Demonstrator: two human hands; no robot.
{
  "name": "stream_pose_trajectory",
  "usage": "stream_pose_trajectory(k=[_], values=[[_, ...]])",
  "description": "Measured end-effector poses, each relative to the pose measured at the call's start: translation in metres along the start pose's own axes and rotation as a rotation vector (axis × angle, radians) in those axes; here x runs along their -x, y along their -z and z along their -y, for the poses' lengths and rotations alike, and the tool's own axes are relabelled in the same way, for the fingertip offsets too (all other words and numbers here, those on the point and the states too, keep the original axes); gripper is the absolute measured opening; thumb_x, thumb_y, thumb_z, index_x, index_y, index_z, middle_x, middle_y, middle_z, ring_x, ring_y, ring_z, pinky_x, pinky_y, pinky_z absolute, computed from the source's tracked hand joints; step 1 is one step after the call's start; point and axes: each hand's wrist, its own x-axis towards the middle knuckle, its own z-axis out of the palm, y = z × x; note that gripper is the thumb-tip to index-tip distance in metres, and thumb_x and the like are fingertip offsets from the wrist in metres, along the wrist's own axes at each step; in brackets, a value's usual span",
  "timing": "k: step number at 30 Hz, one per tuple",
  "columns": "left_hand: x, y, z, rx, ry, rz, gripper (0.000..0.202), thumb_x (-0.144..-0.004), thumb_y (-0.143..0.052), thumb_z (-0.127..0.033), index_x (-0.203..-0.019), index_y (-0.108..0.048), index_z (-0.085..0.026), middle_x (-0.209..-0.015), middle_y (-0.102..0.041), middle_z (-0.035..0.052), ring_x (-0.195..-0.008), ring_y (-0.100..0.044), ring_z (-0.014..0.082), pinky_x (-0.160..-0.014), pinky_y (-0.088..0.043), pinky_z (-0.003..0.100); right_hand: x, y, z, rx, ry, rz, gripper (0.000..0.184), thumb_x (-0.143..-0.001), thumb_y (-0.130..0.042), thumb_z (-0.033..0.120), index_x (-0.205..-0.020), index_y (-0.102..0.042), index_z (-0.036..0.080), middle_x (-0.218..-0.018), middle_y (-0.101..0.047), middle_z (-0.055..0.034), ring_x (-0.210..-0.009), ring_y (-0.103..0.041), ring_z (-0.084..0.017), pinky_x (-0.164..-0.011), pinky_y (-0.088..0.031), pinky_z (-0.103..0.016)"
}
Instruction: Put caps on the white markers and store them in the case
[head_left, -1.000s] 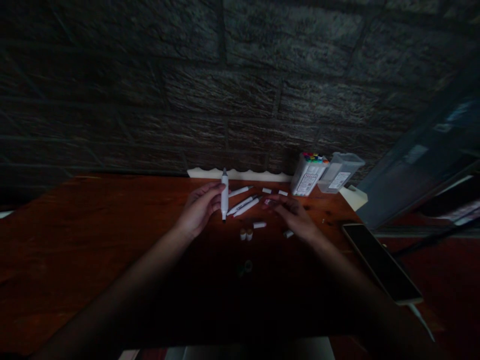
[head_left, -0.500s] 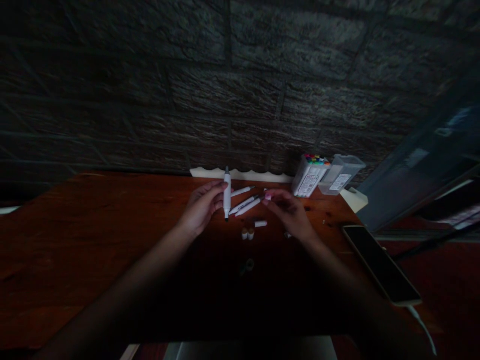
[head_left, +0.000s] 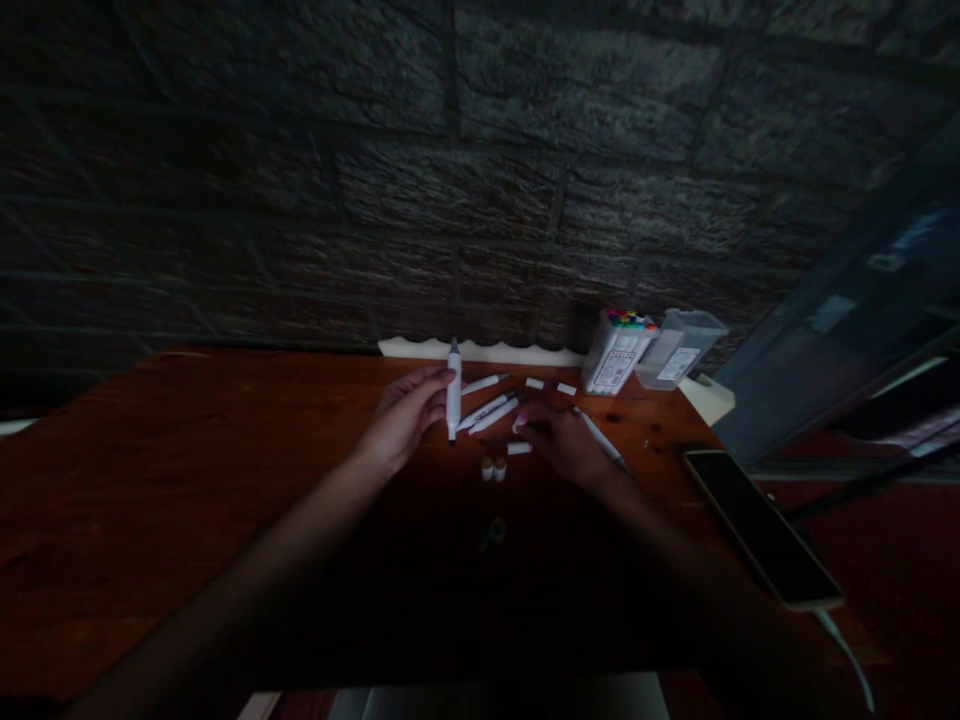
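My left hand [head_left: 409,415] is closed around a white marker [head_left: 454,390], held nearly upright with both tips bare. Between the fingertips of my right hand [head_left: 566,440] is a small white and pinkish marker cap [head_left: 519,420], partly hidden. Uncapped white markers lie between the hands: one marker [head_left: 484,384] farther back and a lettered marker [head_left: 486,411] beside another. A further marker [head_left: 600,438] rests partly behind my right hand. Loose caps are spread around, among them a white cap [head_left: 519,449] lying down and two brown-topped caps [head_left: 494,469] standing side by side.
A clear case [head_left: 615,355] full of colourful markers stands at the back right beside a transparent case [head_left: 682,350]. A phone [head_left: 761,528] with a white cable lies at the right edge of the wooden table [head_left: 187,450]. A brick wall [head_left: 465,180] rises behind.
My right hand has moved toward me and slightly left with the cap, uncovering two caps at the back and a marker on the right. My left hand stays nearly still.
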Motion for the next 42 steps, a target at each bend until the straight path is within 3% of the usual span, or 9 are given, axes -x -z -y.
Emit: stream_pose_trajectory(k=[2, 5, 8, 12, 17, 20, 27, 35, 42], values=[[0.0, -0.001, 0.0, 0.0, -0.003, -0.006, 0.02, -0.066, -0.077, -0.023, -0.082, -0.07, -0.015, -0.075, -0.072, 0.0028, -0.067, -0.066, 0.0117, -0.062, -0.051, 0.02, 0.0, 0.001, 0.003, 0.06, 0.027, 0.038, 0.013, -0.087, -0.057, 0.017, -0.095, -0.066, 0.021, -0.1, -0.073, -0.0044, -0.093, -0.069, -0.02, -0.086, -0.051, -0.036], [0.0, 0.0, 0.0, 0.0, 0.015, 0.003, 0.02, -0.066, -0.077, -0.025, -0.082, -0.07, -0.015, -0.076, -0.072, 0.0031, -0.067, -0.066, 0.0126, -0.061, -0.051, 0.021, 0.004, 0.007, 0.01, 0.046, 0.024, -0.031, 0.02, -0.089, -0.056, 0.025, -0.108, -0.063, 0.021, -0.103, -0.073, -0.006, -0.094, -0.069, -0.019, -0.085, -0.052, -0.034], [-0.001, 0.001, 0.0, -0.008, 0.006, 0.004, 0.02, -0.066, -0.077, -0.025, -0.082, -0.07, -0.015, -0.077, -0.073, 0.0033, -0.069, -0.067, 0.0137, -0.063, -0.052, 0.023, 0.01, 0.015, 0.015, 0.053, 0.043, -0.069, 0.02, -0.09, -0.057, 0.034, -0.103, -0.067, 0.023, -0.1, -0.073, -0.0047, -0.09, -0.069, -0.019, -0.08, -0.052, -0.033], [-0.001, 0.002, 0.0, -0.002, -0.011, 0.004, 0.022, -0.066, -0.077, -0.025, -0.085, -0.07, -0.015, -0.077, -0.073, 0.0031, -0.07, -0.067, 0.0131, -0.064, -0.051, 0.022, 0.015, 0.022, 0.017, 0.127, 0.06, 0.026, 0.018, -0.084, -0.064, 0.04, -0.091, -0.072, 0.024, -0.091, -0.074, -0.0027, -0.082, -0.068, -0.019, -0.075, -0.051, -0.032], [-0.001, 0.001, 0.001, 0.012, 0.016, -0.004, 0.021, -0.066, -0.078, -0.024, -0.083, -0.07, -0.015, -0.076, -0.073, 0.0027, -0.068, -0.066, 0.0124, -0.063, -0.051, 0.021, 0.015, 0.019, 0.016, 0.136, 0.098, 0.164, 0.012, -0.085, -0.064, 0.031, -0.091, -0.072, 0.024, -0.09, -0.074, -0.0029, -0.084, -0.068, -0.018, -0.079, -0.05, -0.032], [-0.001, 0.002, 0.001, -0.005, -0.008, 0.002, 0.022, -0.066, -0.077, -0.025, -0.084, -0.07, -0.015, -0.077, -0.073, 0.0032, -0.069, -0.067, 0.0135, -0.064, -0.051, 0.022, 0.016, 0.018, 0.016, 0.084, 0.076, 0.127, 0.013, -0.086, -0.063, 0.031, -0.093, -0.071, 0.023, -0.093, -0.074, -0.0032, -0.082, -0.068, -0.017, -0.077, -0.051, -0.031], [-0.002, 0.002, 0.0, -0.014, -0.002, 0.001, 0.022, -0.066, -0.076, -0.025, -0.084, -0.07, -0.015, -0.078, -0.073, 0.0039, -0.069, -0.067, 0.0137, -0.062, -0.052, 0.022, 0.016, 0.024, 0.019, 0.006, 0.108, -0.169, 0.018, -0.084, -0.063, 0.03, -0.099, -0.067, 0.022, -0.081, -0.068, -0.0016, -0.067, -0.061, -0.014, -0.062, -0.048, -0.026], [0.0, 0.001, 0.0, -0.007, 0.013, 0.023, 0.02, -0.067, -0.077, -0.025, -0.083, -0.07, -0.015, -0.077, -0.073, 0.0044, -0.067, -0.067, 0.0127, -0.061, -0.051, 0.021, 0.015, 0.011, 0.021, 0.046, 0.144, -0.051, 0.017, -0.086, -0.061, 0.025, -0.101, -0.068, 0.022, -0.098, -0.068, -0.0061, -0.088, -0.063, -0.019, -0.08, -0.05, -0.033], [0.0, 0.001, 0.002, -0.01, 0.005, 0.024, 0.02, -0.067, -0.077, -0.025, -0.083, -0.071, -0.016, -0.078, -0.073, 0.0031, -0.069, -0.067, 0.0138, -0.062, -0.052, 0.022, 0.013, 0.008, 0.022, 0.024, 0.097, -0.048, 0.019, -0.084, -0.062, 0.019, -0.103, -0.063, 0.02, -0.091, -0.07, -0.0032, -0.074, -0.064, -0.015, -0.07, -0.05, -0.028]])
